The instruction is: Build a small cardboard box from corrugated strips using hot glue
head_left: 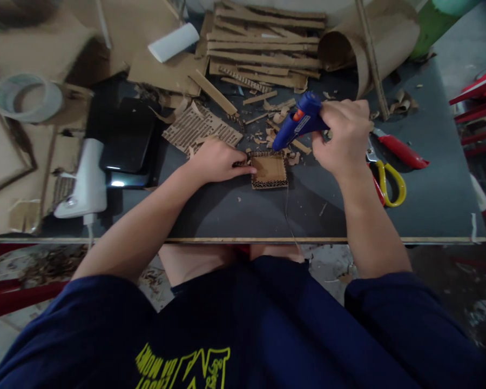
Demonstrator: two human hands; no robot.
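A small square cardboard tray (269, 168) with low corrugated walls lies on the dark tabletop in front of me. My left hand (221, 162) pinches its left wall, the thumb reaching over the edge. My right hand (345, 135) is wrapped round the handle of a blue hot glue gun (297, 123). The gun's nozzle points down and left at the far wall of the tray; I cannot tell whether it touches. A thin strand (287, 208) trails from the tray's right side toward the table edge. Cardboard scraps (277, 111) lie just beyond the tray.
Stacked cardboard strips (267, 46) and a rolled cardboard tube (372, 43) stand at the back. Yellow-handled scissors (392, 185) and a red-handled tool (405, 151) lie to the right. At left are a tape roll (27, 98), a black device (125, 135) and a white power strip (85, 181).
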